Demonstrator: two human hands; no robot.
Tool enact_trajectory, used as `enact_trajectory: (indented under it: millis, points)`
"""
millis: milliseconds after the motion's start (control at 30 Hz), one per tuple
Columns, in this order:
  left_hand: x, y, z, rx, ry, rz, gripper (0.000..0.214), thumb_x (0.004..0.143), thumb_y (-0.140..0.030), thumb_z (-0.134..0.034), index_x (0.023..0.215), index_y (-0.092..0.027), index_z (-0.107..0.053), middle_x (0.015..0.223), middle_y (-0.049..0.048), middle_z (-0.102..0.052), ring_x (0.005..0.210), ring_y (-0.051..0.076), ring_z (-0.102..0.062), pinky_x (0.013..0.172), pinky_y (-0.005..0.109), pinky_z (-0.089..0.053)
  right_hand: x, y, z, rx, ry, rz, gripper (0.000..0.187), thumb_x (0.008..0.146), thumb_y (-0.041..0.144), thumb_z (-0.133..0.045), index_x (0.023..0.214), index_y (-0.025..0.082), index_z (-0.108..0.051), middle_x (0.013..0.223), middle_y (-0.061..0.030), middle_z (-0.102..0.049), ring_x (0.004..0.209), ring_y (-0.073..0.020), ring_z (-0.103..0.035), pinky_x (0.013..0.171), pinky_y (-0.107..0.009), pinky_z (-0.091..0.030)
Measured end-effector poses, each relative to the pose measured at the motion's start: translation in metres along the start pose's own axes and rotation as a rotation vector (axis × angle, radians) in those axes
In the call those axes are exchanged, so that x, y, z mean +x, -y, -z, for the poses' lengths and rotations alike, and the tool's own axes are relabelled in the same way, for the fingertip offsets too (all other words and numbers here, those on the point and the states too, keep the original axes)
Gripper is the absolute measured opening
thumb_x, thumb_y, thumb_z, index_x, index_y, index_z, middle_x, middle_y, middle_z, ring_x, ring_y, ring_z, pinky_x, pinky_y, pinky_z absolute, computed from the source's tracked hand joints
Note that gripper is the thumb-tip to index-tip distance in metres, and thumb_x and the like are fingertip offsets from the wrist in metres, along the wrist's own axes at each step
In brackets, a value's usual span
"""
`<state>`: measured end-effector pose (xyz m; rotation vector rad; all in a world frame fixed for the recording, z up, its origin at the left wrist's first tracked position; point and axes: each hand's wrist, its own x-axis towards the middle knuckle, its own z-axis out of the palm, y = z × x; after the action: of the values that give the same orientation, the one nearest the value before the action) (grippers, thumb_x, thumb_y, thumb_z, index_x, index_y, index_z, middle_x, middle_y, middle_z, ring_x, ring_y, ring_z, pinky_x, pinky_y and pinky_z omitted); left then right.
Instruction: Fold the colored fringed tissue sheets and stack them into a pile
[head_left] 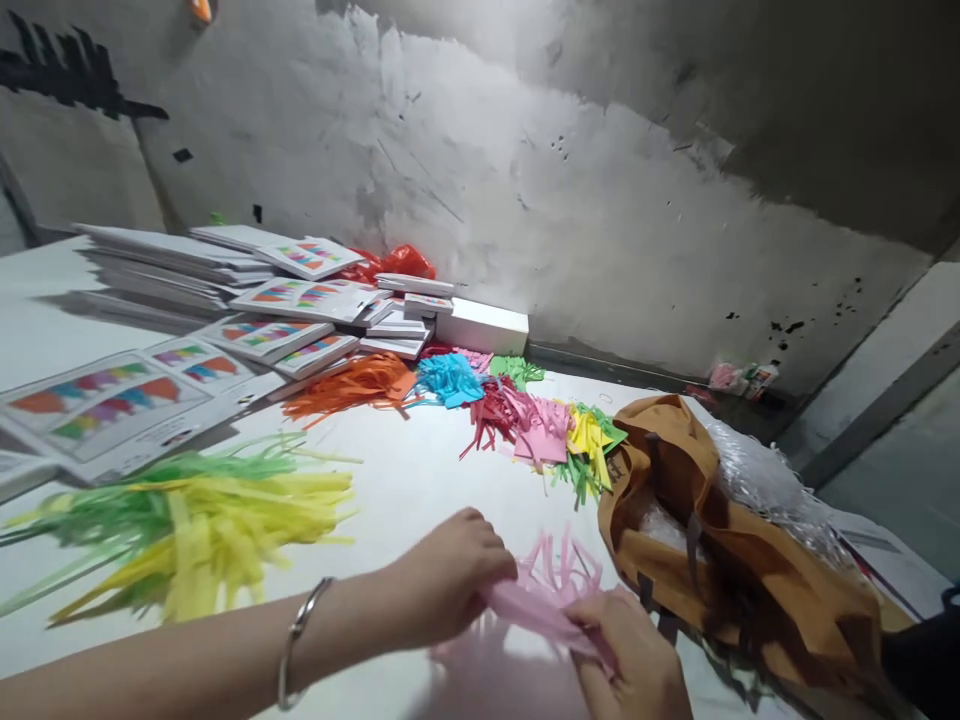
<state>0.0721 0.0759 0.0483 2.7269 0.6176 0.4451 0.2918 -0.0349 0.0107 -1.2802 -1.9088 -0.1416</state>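
Between my two hands a pink fringed tissue paper [536,612] is stretched low over the white table, its cut strips pointing away from me. My left hand [454,580], closed, grips its left end. On the right end, my right hand [630,650] pinches the paper between thumb and fingers. Left of my hands lie loose yellow tissue strips [232,530] and green tissue strips [142,500]. Beyond them sit fringed bundles: orange [352,388], blue [451,380], pink [544,428], and yellow [589,432], with red and green ones among them.
Stacks of white printed packets [172,270] and flat printed cards [127,400] cover the left side. A white box [484,325] and red plastic bag [405,262] stand by the wall. To the right, a brown cloth bag [750,570] lies beside clear plastic [757,485].
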Motion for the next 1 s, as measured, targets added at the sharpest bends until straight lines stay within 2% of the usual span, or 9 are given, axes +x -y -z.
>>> enact_trajectory:
  millis: [133,200,267,433,567,700,800,900,1000]
  points:
    - [-0.025,0.016,0.021,-0.321,-0.023,0.132,0.04,0.061,-0.003,-0.054,0.095,-0.019,-0.07,0.099,0.0057,-0.073,0.094,0.024,-0.065,0.086,0.033,-0.047,0.016,0.019,0.002,0.134,0.19,-0.215,0.027,0.085,0.016,-0.051,0.098,0.026,-0.073,0.087,-0.0004,-0.075,0.08,-0.0188,-0.067,0.073,-0.027,-0.048]
    - [-0.034,0.017,0.02,-0.591,0.008,0.249,0.046,0.06,-0.006,-0.056,0.103,-0.019,-0.067,0.109,0.0049,-0.071,0.101,0.024,-0.063,0.087,0.031,-0.048,0.028,0.029,0.006,0.199,0.252,-0.297,0.024,0.087,0.019,-0.051,0.091,0.025,-0.074,0.083,0.0004,-0.075,0.076,-0.0177,-0.067,0.07,-0.025,-0.047]
    - [-0.039,0.016,0.014,-0.806,0.089,0.362,0.044,0.06,-0.011,-0.058,0.103,-0.019,-0.065,0.102,0.0026,-0.072,0.095,0.022,-0.064,0.081,0.029,-0.05,0.04,0.038,0.013,0.263,0.276,-0.352,0.021,0.088,0.023,-0.054,0.088,0.024,-0.075,0.079,0.0014,-0.074,0.071,-0.0159,-0.066,0.065,-0.022,-0.047]
    - [-0.047,0.02,0.006,-1.035,0.283,0.433,0.021,0.059,-0.017,-0.054,0.078,-0.014,-0.062,0.063,0.0,-0.065,0.061,0.017,-0.062,0.06,0.027,-0.051,0.065,0.028,0.032,0.176,0.223,-0.224,0.02,0.088,0.019,-0.057,0.083,0.023,-0.075,0.072,0.0042,-0.074,0.065,-0.0129,-0.068,0.057,-0.017,-0.049]
    - [-0.051,0.034,0.028,-1.09,0.202,0.444,0.03,0.067,-0.017,-0.053,0.096,-0.015,-0.061,0.061,-0.004,-0.059,0.057,0.013,-0.057,0.056,0.022,-0.046,0.074,-0.005,0.045,0.03,0.069,-0.12,0.018,0.091,0.024,-0.059,0.084,0.019,-0.075,0.073,-0.0006,-0.075,0.063,-0.0171,-0.071,0.057,-0.023,-0.054]
    - [-0.059,0.045,0.068,-1.027,0.046,0.416,0.037,0.078,-0.024,-0.064,0.114,-0.015,-0.061,0.067,-0.0043,-0.058,0.06,0.011,-0.053,0.056,0.019,-0.041,0.061,-0.006,0.049,-0.1,-0.119,0.059,0.016,0.095,0.019,-0.053,0.099,0.019,-0.069,0.095,-0.0082,-0.076,0.087,-0.0234,-0.073,0.08,-0.039,-0.059]
    - [-0.087,0.056,0.089,-0.817,-0.066,0.422,0.039,0.083,-0.033,-0.065,0.118,-0.016,-0.064,0.077,-0.0002,-0.063,0.066,0.014,-0.056,0.061,0.02,-0.045,0.03,0.019,0.025,-0.129,-0.118,0.282,0.02,0.095,0.009,-0.05,0.101,0.021,-0.065,0.106,-0.0072,-0.075,0.105,-0.0211,-0.07,0.102,-0.042,-0.053]
    - [-0.134,0.067,0.087,-0.459,-0.057,0.463,0.035,0.083,-0.029,-0.065,0.114,-0.016,-0.07,0.096,0.0048,-0.071,0.085,0.02,-0.063,0.075,0.023,-0.05,-0.012,0.044,-0.02,-0.225,-0.028,0.497,0.028,0.094,0.001,-0.041,0.1,0.015,-0.065,0.11,-0.0105,-0.076,0.114,-0.0217,-0.068,0.108,-0.041,-0.05]
    - [-0.176,0.054,0.066,-0.078,-0.166,0.408,0.036,0.083,-0.019,-0.059,0.118,-0.016,-0.07,0.116,0.0062,-0.069,0.108,0.026,-0.061,0.093,0.031,-0.049,-0.047,0.058,-0.062,-0.261,-0.015,0.501,0.031,0.089,-0.003,-0.038,0.095,0.011,-0.065,0.108,-0.015,-0.076,0.118,-0.0239,-0.066,0.111,-0.042,-0.047]
